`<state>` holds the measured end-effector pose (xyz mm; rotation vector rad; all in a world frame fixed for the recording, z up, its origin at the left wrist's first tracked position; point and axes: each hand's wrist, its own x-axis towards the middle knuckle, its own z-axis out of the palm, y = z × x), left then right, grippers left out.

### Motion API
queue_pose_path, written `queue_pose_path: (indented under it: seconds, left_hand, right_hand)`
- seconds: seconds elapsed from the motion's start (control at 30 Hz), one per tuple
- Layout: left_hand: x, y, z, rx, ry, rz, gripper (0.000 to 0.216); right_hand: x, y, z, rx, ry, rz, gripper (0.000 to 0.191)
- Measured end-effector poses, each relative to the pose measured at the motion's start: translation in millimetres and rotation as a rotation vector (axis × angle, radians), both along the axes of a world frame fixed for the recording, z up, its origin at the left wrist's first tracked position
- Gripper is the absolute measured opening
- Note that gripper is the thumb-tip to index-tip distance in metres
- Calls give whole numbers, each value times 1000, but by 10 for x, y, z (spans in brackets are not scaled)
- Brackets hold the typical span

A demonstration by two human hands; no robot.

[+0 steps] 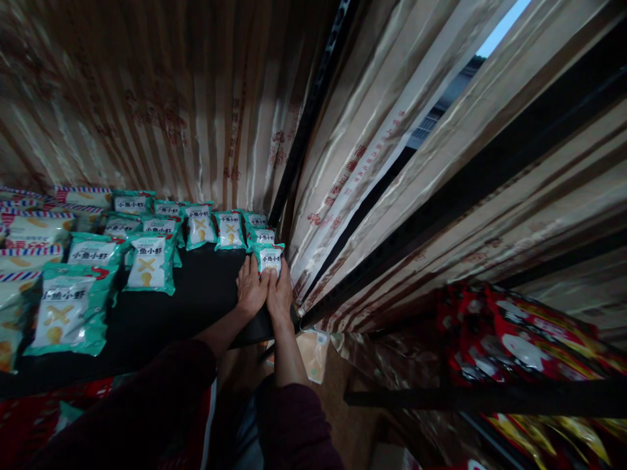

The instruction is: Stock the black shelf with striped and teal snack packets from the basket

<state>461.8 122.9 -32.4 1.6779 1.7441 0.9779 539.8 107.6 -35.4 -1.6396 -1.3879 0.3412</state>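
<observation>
Both of my hands are around one snack bag [269, 257], teal and white with dark lettering, at the right end of the black shelf [196, 294]. My left hand [251, 287] presses against its left side, and my right hand [279, 290] grips its right side. The thumbs meet at the front of the bag. Right behind it stand more bags of the same kind [264, 235] in a column. To the left, several matching teal bags [147, 264] stand upright in rows. The lower part of the held bag is hidden by my hands.
Striped-edge snack bags [36, 230] fill the far left of the shelf. A black metal post [311, 117] rises at the back corner before pleated tan curtains [235, 98]. Red bags [529, 336] lie on another shelf at right. Below left is a red crate [29, 418].
</observation>
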Motion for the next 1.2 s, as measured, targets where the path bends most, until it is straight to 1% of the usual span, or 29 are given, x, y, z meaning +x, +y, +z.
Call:
queue_pose_path:
  seconds: [0.17, 0.27, 0.4, 0.53, 0.67, 0.77, 0.87, 0.93, 1.07, 1.2]
  left_hand:
    - [20, 14, 10, -6, 6, -3, 60]
    - [20, 11, -45, 19, -32, 6, 62]
    - [-4, 9, -144, 106, -109, 26, 65]
    - [-42, -3, -198, 177, -90, -24, 60]
    - [-77, -87, -215, 175, -68, -43, 58]
    - [-107, -206, -212, 185, -62, -57, 57]
    - [-145, -333, -192, 214, -37, -104, 53]
    - [-170, -394, -167, 196, -18, -126, 53]
    - [-197, -425, -101, 106, 9, -166, 55]
    - [-210, -412, -46, 89, 17, -201, 54]
  right_hand:
    - [11, 28, -4, 10, -12, 11, 55]
    - [6, 22, -8, 17, -25, -8, 55]
    - [-14, -13, -17, 30, -44, -28, 58]
    - [-36, -65, -19, 28, -70, -50, 62]
    - [-55, -128, -16, 34, -81, -70, 61]
    - [-69, -173, -36, 62, -98, -88, 60]
    - [-77, -200, -70, 83, -135, -93, 58]
    - [-72, -202, -90, 85, -166, -88, 58]
    - [-40, -170, -108, 83, -186, -54, 56]
    - [-21, -156, -95, 87, -159, -61, 56]
